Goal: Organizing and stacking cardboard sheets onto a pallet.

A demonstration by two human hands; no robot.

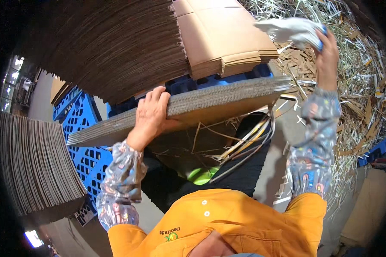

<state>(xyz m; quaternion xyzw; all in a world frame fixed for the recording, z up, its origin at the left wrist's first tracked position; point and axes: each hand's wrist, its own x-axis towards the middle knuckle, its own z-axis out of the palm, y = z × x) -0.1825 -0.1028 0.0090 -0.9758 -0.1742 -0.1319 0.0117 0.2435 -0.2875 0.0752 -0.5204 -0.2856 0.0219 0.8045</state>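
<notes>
A thick bundle of flat cardboard sheets (pixel 227 96) stands on its long edge across the middle, with its corrugated edges facing up. My left hand (pixel 152 113) is closed over that top edge, fingers on the far side and thumb toward me. Out to the far right, my right hand (pixel 327 49) grips a whitish, crumpled cloth (pixel 294 31) that blurs a little; a bit of blue shows at the fingertips. The right hand is apart from the bundle, above the paper scraps.
A tall cardboard stack (pixel 111 47) and a lower pile of tan cardboard (pixel 223 32) rest on blue pallets (pixel 83 118). More sheets (pixel 38 162) stand at left. Shredded paper (pixel 356 94) covers the right floor. Loose straps (pixel 248 141) lie close to my body, near a green object (pixel 203 174).
</notes>
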